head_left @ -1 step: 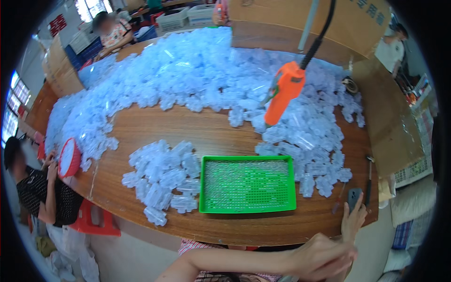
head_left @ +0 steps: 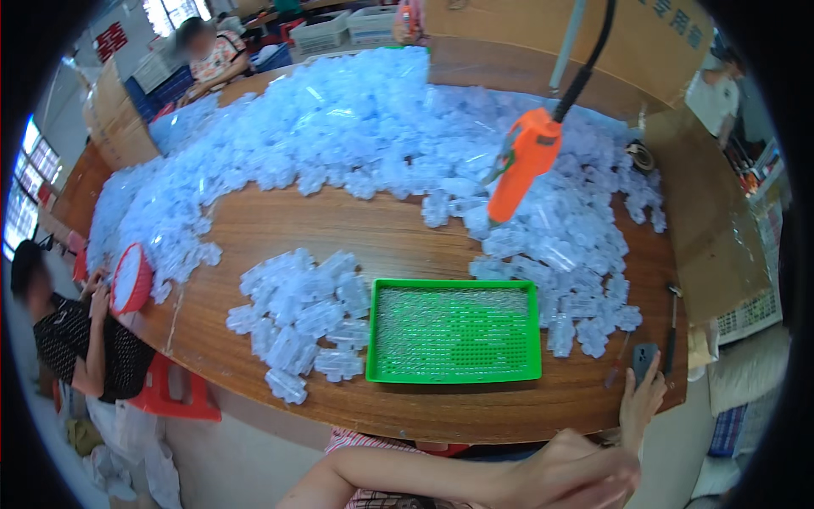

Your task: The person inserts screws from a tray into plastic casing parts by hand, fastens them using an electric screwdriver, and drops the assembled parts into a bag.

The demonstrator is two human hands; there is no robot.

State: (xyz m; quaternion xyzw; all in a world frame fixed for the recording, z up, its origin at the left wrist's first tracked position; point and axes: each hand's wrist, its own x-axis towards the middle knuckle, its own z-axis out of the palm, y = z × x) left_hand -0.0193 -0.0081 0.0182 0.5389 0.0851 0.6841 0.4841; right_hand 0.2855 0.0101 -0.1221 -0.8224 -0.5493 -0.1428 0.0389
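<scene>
- Spanning the near end of the dark phone (head_left: 643, 353), R hand (head_left: 642, 404) has thumb & fingers spread along it; can't tell if they grip or just rest. Phone lies on the table (head_left: 280, 220), near-right corner; a loose pickup there cd drop it over the edge.
- L hand (head_left: 577, 468), just off the near edge, is blurred, fingers look curled; can't tell if anything's in them. It overlaps R forearm in view, so arms cd bump & jog the phone.
- Just left of phone, a thin tool (head_left: 613, 371) lies loose; a sideways sweep of R hand cd roll it off. Same risk to the right w/ the dark-handled tool (head_left: 671, 335), esp. if a knuckle clips it.
- Further left, green tray (head_left: 454, 379) has small silvery parts (head_left: 415, 327) in it, sparser twd near right; a forearm catching the rim wd prob mix or spill them.
- Clear plastic pieces flank the tray: left pile (head_left: 292, 314), right pile (head_left: 564, 293). Both v. close to it, so a knock cd tip pieces in.
- Beyond the tray, orange tool (head_left: 526, 165) hangs on a dark cord (head_left: 585, 76) in front of the far heap (head_left: 339, 110); if swung, cd hit pieces & start a slide.
</scene>
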